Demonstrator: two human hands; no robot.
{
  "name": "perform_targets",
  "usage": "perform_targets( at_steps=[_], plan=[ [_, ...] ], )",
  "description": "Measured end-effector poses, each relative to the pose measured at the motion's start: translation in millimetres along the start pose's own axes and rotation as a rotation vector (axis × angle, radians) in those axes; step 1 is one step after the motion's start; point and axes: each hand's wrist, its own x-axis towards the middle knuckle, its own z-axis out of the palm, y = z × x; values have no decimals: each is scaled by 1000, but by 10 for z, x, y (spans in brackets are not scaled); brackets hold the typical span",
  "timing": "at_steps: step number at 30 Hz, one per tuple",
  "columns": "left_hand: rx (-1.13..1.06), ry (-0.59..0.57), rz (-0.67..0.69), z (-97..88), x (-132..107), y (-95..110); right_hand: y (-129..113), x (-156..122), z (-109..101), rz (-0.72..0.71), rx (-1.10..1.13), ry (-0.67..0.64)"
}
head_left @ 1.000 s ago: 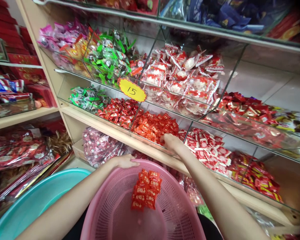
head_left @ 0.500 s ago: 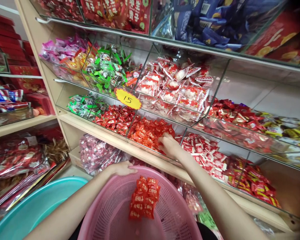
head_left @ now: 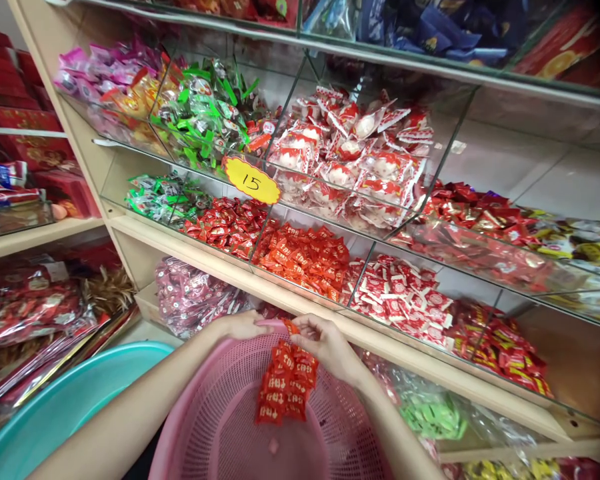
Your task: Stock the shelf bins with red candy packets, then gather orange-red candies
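My left hand (head_left: 247, 325) is closed on the far rim of a pink plastic basket (head_left: 200, 407), low in front of me. Over the basket's far edge, my right hand (head_left: 325, 343) pinches a red candy packet (head_left: 291, 327) between thumb and fingers. Below it, several red candy packets (head_left: 286, 390) with pale lettering lie against the perforated inner wall. Just beyond the basket, a shelf compartment holds a heap of matching red packets (head_left: 305, 260).
Candies in red-and-white wrappers (head_left: 400, 293) fill the compartment to the right. A yellow price tag (head_left: 251, 180) reading 15 hangs on the glass front above. A turquoise basin (head_left: 80, 393) stands at lower left. The wooden shelf edge (head_left: 280, 300) runs just past the basket.
My right hand has drawn back from the red packets' compartment to above the basket, carrying a candy packet. My left hand still grips the rim. The view has shifted slightly.
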Motion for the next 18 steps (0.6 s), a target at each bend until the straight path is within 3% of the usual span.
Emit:
perform_targets(
  at_steps=[3, 6, 10, 18],
  plan=[
    [19, -69, -7, -15, 0, 25, 260, -35, 69, 17, -268, 109],
    [-6, -70, -1, -26, -8, 52, 341, -81, 122, -42, -406, 97],
    [-38, -73, 29, -27, -18, 79, 386, -139, 172, -46, -442, 40],
    [-41, -69, 34, -34, -40, 136, 479, -101, 215, -28, -457, 50]
  ],
)
